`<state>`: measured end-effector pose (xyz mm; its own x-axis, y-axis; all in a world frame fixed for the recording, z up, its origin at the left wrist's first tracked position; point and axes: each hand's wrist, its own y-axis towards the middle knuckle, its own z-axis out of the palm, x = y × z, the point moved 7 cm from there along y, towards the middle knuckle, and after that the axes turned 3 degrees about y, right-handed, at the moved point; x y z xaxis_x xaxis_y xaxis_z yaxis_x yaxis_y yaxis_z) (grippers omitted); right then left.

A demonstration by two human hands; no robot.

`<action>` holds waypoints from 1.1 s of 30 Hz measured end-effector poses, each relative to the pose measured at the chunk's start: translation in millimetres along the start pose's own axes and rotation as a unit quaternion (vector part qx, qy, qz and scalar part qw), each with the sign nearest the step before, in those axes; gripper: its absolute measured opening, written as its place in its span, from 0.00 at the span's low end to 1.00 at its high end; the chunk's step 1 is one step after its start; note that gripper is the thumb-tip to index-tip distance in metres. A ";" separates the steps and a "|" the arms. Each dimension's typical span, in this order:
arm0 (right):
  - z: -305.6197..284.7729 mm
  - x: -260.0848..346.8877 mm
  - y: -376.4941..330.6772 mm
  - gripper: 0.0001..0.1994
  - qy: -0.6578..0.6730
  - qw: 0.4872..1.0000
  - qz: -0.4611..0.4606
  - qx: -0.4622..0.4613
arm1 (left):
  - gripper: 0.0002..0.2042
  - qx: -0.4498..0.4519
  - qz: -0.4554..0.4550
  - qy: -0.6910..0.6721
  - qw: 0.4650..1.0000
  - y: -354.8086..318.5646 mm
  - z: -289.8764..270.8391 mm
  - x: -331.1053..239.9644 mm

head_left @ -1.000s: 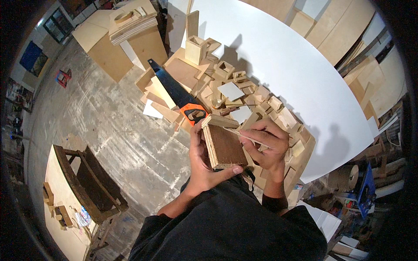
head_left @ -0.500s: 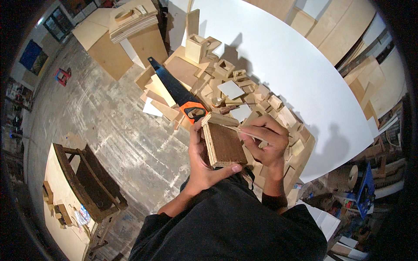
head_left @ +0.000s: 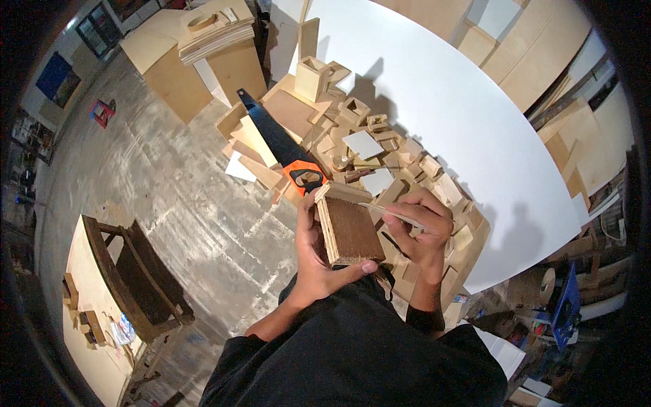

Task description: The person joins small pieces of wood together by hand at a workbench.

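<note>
"Starting with the head view, what's the left hand up to?"

"It grips a wooden block, thumb along the near edge, fingers curled behind the left side. The block is in front of the person's black shirt, its brown face showing and its pale edges layered like plywood."

"And the right hand?"

"Fingers bent, pinching a thin pale stick. The stick points at the block's upper right edge (whether its tip actually touches, I can't tell)."

"What sits around them?"

"Just beyond the block is a handsaw, its orange handle nearest the left hand and its dark blade angled up and left. Many small wooden pieces lie heaped beside it, with a large white panel behind the heap."

"Anything further off?"

"At the upper left, a ring-shaped roll rests on stacked boards. At the lower left, a pale board adjoins a dark wooden frame."
</note>
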<state>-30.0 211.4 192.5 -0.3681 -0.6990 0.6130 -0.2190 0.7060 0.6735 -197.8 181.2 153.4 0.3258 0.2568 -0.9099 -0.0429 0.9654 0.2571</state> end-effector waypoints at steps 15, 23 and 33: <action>-18.0 -9.9 -17.0 0.07 -0.014 0.998 0.011 -0.053 | 0.54 -0.001 0.021 0.034 0.999 -10.9 13.2 -2.9; -26.8 2.0 -6.8 0.07 0.037 0.999 -0.006 -0.037 | 0.54 0.007 0.035 0.095 0.995 -11.7 36.1 -5.8; -73.0 -17.4 -38.0 0.08 0.042 0.995 0.077 -0.048 | 0.53 0.026 0.037 0.067 0.997 -15.0 75.0 10.3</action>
<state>50.7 188.4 186.4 -0.3125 -0.5941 0.7412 -0.0774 0.7936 0.6035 -122.9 166.0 164.6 0.1949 0.3338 -0.9223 -0.0112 0.9410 0.3382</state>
